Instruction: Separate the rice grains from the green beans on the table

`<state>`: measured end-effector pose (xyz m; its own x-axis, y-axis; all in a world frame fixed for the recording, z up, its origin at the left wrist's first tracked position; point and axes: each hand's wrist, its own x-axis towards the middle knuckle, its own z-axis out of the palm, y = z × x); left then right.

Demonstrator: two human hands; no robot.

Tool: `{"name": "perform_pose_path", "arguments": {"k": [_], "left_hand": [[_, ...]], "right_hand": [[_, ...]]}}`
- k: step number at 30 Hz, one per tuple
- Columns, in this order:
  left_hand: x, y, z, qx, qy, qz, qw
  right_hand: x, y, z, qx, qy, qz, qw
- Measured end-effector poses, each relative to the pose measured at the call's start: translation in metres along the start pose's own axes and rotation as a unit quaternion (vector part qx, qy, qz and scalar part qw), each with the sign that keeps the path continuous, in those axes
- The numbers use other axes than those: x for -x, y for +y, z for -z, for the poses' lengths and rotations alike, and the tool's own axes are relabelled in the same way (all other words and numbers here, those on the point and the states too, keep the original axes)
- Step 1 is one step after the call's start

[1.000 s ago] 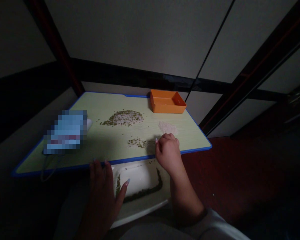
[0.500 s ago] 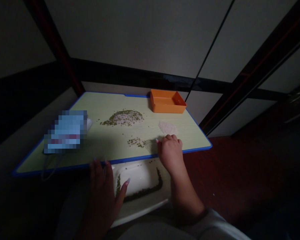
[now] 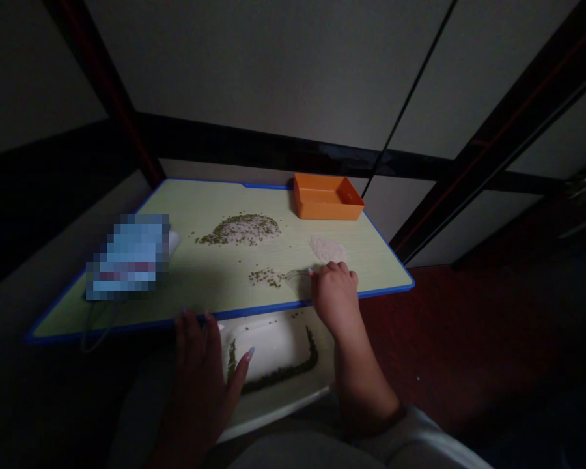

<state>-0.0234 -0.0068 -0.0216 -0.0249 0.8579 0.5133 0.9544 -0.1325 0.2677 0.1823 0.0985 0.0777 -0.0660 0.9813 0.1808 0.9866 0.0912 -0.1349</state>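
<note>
My right hand [image 3: 336,292] is closed around a thin, pale, loop-shaped tool [image 3: 297,274], whose exact kind I cannot make out. The tool's far end lies on the tabletop just right of a small scatter of green beans and pale grains [image 3: 266,277]. Beyond that hand is a patch of white rice-like grains [image 3: 327,248]. A bigger heap of green beans mixed with white grains [image 3: 247,229] spreads over the middle. With fingers apart, my left hand [image 3: 202,371] rests at the table's near edge, its thumb over a white tray [image 3: 273,345] with green beans along its sides.
The pale tabletop [image 3: 209,277] has a blue rim. An orange box [image 3: 329,210] stands at its back right. A blurred blue-and-white package [image 3: 129,257] with a cord lies at the left. Cabinet panels [image 3: 273,71] rise behind, and dark red floor [image 3: 430,345] shows at right.
My right hand has shifted slightly to the right, drawing the tool a little away from the small scatter of beans. The left hand stays in place.
</note>
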Motion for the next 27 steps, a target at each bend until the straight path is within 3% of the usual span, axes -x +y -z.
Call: {"name": "perform_pose_path", "arguments": {"k": [11,27], "left_hand": [[0.0008,-0.001,-0.0007,0.002,0.0,0.0,1.0],[0.0009,0.0004,0.0013,0.001,0.004,0.001,1.0]], "right_hand": [[0.0009,0.0014,0.0058,0.001,-0.023,-0.009,1.0],[-0.0006,0.0038,0.0023,0.005,-0.008,-0.024,1.0]]}}
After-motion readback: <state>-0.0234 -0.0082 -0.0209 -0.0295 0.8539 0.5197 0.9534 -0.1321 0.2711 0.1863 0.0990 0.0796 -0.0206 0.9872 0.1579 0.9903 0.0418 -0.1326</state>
